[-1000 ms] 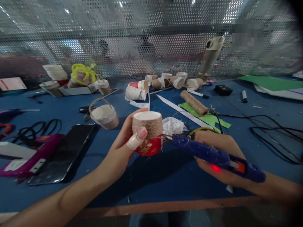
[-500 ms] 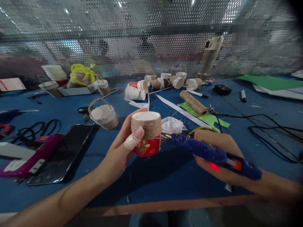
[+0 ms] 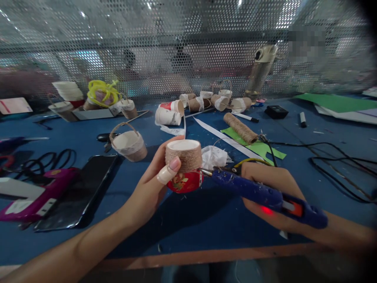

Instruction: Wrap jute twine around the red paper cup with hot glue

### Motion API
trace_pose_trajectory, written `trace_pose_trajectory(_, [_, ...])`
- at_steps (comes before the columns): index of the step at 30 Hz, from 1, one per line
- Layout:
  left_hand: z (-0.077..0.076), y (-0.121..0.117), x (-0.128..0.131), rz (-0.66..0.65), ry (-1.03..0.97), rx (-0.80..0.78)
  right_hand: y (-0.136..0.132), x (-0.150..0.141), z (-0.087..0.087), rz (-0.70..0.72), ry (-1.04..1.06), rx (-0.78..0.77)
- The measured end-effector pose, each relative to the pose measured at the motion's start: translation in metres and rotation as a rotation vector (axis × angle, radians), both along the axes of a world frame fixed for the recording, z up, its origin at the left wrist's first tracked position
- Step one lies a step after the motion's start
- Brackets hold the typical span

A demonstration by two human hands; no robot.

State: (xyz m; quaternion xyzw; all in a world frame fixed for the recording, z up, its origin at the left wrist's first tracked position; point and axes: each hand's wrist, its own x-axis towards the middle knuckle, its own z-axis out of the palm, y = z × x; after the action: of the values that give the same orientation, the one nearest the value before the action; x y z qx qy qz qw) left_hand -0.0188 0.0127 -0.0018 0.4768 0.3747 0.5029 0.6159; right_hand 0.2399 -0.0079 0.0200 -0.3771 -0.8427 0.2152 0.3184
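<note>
A red paper cup (image 3: 184,182) with its upper part wound in brown twine is gripped in my left hand (image 3: 165,169), the thumb pressed on the twine. Around that thumb is a pale band. My right hand (image 3: 271,188) is wrapped round a blue glue gun (image 3: 247,188) with a red light glowing at its side. The gun's metal tip is at the cup's right side, by the lower edge of the twine. Behind the cup lies crumpled white lace (image 3: 214,157). A twine spool (image 3: 240,128) rests on green paper (image 3: 259,147).
A small twine basket (image 3: 129,145) stands left of the cup. Further left lie a phone (image 3: 79,192) and a purple device (image 3: 44,196). Several wrapped cups (image 3: 220,102) and a bottle (image 3: 260,72) are along the mesh screen (image 3: 165,47). Black cable (image 3: 332,145) runs at right.
The cup has shifted slightly right and tilted a little, so its rim looks flatter and less red shows. The glue gun's tip now meets the cup just below the twine.
</note>
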Motion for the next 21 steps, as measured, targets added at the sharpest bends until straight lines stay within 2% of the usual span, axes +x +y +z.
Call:
trace_pose_trajectory(2, [-0.001, 0.0, -0.001, -0.011, -0.015, 0.005, 0.0, 0.0, 0.001, 0.0, 0.011, -0.006])
trace_pose_trajectory(5, [-0.003, 0.0, -0.003, -0.034, -0.03, 0.01, -0.001, 0.0, 0.007, 0.033, -0.091, -0.089])
trace_pose_trajectory(10, [0.0, 0.0, -0.001, -0.005, -0.016, 0.011, -0.001, -0.001, 0.004, 0.008, 0.029, -0.005])
trace_pose_trajectory(16, [0.0, 0.0, -0.001, -0.019, 0.006, 0.006, 0.0, 0.001, 0.007, 0.057, -0.118, -0.061])
trace_pose_trajectory(20, [-0.002, 0.001, -0.001, -0.021, -0.022, 0.01, 0.002, 0.003, -0.008, 0.023, -0.061, -0.054])
trace_pose_trajectory(21, [-0.001, 0.001, 0.0, -0.017, -0.031, 0.012, 0.003, 0.003, -0.014, -0.01, 0.052, 0.039])
